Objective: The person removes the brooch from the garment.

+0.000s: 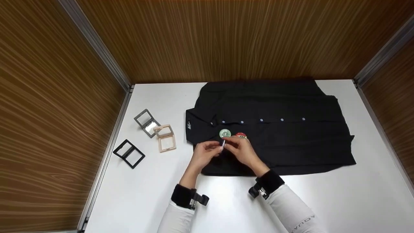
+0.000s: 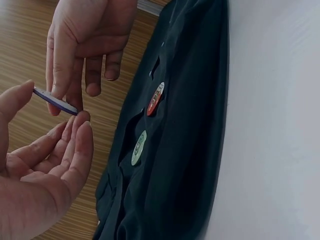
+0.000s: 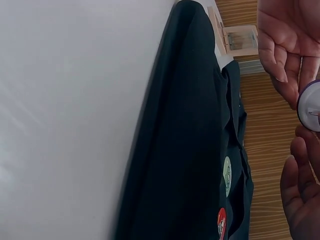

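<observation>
Over the near left part of a black shirt [image 1: 278, 142], both hands meet at a round pin badge [image 2: 55, 101] with a purple rim. Its pale back, with a pin on it, faces the camera in the right wrist view. My left hand [image 1: 203, 154] pinches the badge by its edge between thumb and fingertips. From the other side my right hand [image 1: 242, 150] also pinches it, its other fingers loosely bent. A green and white badge [image 1: 225, 133] lies on the shirt just beyond the hands. Beside it is a red badge [image 1: 241, 135], partly covered by the right hand in the head view.
To the left on the white table [image 1: 226, 207] lie three opened square compacts: a grey one [image 1: 140, 124], a peach one [image 1: 160, 142] and a black one [image 1: 121, 156]. The shirt lies flat, collar to the left. Wood-grain panels [image 1: 239, 38] stand behind and at both sides.
</observation>
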Motion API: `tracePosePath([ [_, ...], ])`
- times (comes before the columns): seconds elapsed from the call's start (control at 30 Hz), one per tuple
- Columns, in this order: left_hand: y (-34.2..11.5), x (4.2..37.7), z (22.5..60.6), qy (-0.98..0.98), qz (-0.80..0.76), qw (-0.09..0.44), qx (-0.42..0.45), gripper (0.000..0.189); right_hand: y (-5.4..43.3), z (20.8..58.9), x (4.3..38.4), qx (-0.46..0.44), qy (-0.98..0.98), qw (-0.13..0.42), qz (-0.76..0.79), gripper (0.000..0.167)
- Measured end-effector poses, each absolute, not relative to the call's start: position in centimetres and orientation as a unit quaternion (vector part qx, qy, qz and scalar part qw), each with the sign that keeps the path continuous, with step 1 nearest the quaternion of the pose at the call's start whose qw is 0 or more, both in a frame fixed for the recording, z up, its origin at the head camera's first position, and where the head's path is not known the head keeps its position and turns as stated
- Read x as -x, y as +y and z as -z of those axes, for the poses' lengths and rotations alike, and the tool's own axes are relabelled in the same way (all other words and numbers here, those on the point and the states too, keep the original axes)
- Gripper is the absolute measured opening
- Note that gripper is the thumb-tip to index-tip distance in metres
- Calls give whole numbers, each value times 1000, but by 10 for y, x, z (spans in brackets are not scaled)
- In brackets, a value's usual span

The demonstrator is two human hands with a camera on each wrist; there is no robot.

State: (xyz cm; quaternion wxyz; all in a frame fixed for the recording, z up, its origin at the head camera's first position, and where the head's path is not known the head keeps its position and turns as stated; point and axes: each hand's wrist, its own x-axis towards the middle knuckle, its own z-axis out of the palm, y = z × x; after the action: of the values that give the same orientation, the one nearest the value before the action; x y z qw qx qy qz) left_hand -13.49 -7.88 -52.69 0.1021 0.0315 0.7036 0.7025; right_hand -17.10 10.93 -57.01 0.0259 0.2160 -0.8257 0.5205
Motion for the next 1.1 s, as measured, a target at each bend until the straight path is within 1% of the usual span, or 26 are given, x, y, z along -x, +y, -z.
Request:
tracePosePath([
  [0.17, -79, 136, 529, 696, -709, 106, -38, 37, 110, 571, 171, -237, -814, 30, -530, 25],
  [0.3, -80, 137, 530, 694, -710, 112, -52, 38, 110, 572, 172, -251, -802, 22, -542, 26],
  [0.4, -82, 142, 541, 695, -707, 118, -61, 39, 110, 573, 171, -254, -794, 5, -552, 27],
  [0.53, -85, 149, 560, 702, -699, 120, -72, 43, 109, 570, 171, -248, -775, -44, -579, 27],
  [0.67, -89, 151, 563, 730, -671, 100, -88, 47, 110, 565, 172, -203, -744, -112, -627, 27],
  [0.77, -92, 151, 564, 764, -633, 77, -99, 46, 112, 563, 173, -166, -714, -143, -665, 27],
  [0.87, -95, 150, 564, 794, -596, 55, -106, 44, 114, 554, 171, -152, -704, -152, -677, 28],
  [1.03, -105, 149, 564, 825, -555, 33, -102, 44, 114, 533, 164, -138, -714, -152, -669, 27],
  [1.1, -110, 148, 564, 835, -541, 22, -98, 44, 116, 534, 165, -132, -716, -149, -669, 26],
])
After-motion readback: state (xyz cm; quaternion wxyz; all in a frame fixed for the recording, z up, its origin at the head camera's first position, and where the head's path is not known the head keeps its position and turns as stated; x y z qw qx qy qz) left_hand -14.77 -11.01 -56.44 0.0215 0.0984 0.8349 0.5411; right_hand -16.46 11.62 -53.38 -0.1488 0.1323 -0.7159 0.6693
